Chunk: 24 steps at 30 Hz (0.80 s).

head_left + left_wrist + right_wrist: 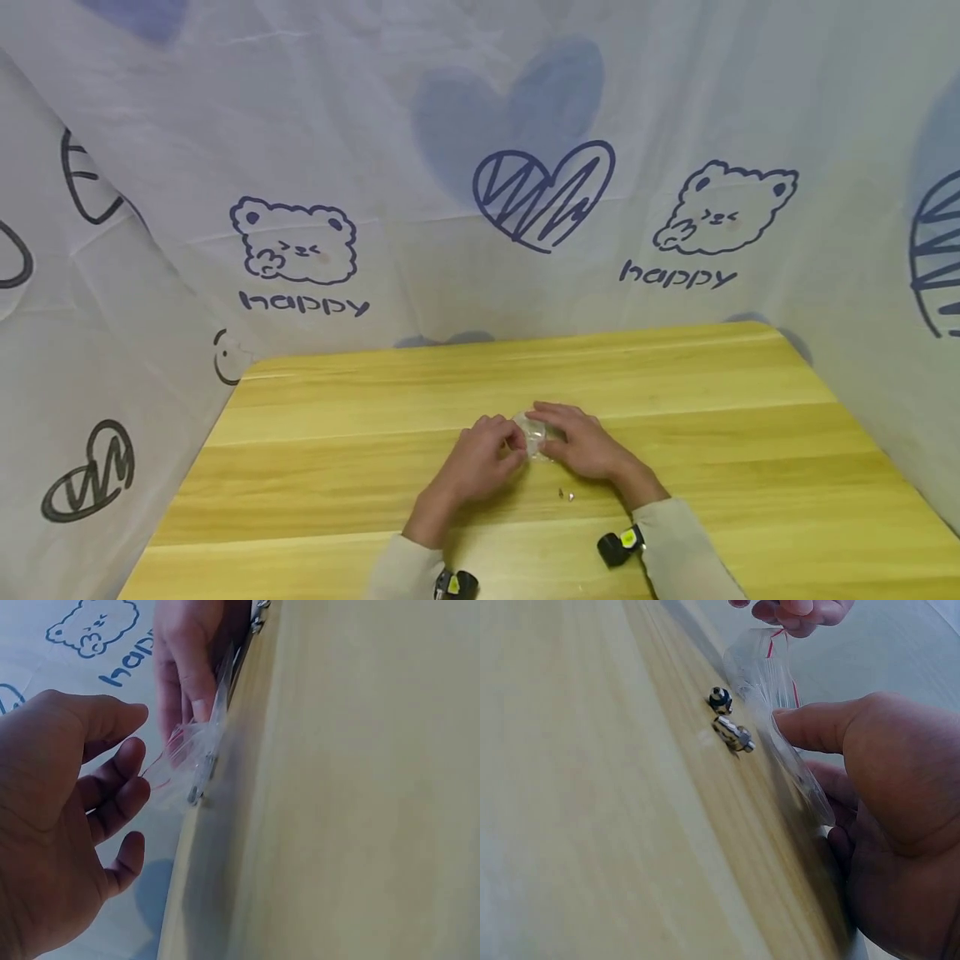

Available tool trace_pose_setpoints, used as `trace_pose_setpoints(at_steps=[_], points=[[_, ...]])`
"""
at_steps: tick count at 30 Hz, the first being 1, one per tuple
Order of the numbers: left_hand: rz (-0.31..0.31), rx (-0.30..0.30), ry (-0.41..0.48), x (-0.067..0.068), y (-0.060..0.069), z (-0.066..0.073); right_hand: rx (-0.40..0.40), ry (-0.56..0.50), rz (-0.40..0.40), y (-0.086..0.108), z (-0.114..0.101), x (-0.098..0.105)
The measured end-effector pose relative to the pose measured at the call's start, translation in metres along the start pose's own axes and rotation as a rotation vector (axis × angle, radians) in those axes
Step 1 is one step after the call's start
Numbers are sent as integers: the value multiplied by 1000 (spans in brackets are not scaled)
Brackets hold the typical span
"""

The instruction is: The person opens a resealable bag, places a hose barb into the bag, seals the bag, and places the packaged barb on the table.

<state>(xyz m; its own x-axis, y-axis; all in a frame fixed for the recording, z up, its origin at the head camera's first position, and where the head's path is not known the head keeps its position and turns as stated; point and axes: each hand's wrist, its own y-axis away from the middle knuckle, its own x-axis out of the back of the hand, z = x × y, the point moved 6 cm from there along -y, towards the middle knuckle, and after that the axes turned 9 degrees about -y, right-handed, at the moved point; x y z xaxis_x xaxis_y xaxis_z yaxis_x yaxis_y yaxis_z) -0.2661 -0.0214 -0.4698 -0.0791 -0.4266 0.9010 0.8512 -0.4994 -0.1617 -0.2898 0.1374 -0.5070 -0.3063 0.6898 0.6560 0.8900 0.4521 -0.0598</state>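
Note:
A small clear zip bag (759, 671) with red lines along its mouth is held just over the wooden table. My right hand (583, 443) grips it, thumb on one face and fingers behind. My left hand (71, 795) is beside the bag's mouth, fingers loosely bent, with a gap between thumb and fingertips. Small metal bits show at the bag's edge (199, 791) in the left wrist view; whether they are inside is unclear. Two small metal fittings, one with a dark ring (720, 697) and one longer (735, 736), lie on the table near the right hand.
The yellow wood-grain table (315, 467) spreads around both hands. A white cloth (420, 275) printed with hearts and bears hangs behind it and at the sides. Each wrist wears a small black camera, such as the right one (617, 548).

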Motion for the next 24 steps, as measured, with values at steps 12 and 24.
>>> trace_pose_setpoints(at_steps=[12, 24], points=[[-139, -95, 101, -18, 6, 15, 28, -1, 11, 0, 0, -2], [-194, -226, 11, -30, 9, 33, 24, 11, 8, 2, 1, -2]])
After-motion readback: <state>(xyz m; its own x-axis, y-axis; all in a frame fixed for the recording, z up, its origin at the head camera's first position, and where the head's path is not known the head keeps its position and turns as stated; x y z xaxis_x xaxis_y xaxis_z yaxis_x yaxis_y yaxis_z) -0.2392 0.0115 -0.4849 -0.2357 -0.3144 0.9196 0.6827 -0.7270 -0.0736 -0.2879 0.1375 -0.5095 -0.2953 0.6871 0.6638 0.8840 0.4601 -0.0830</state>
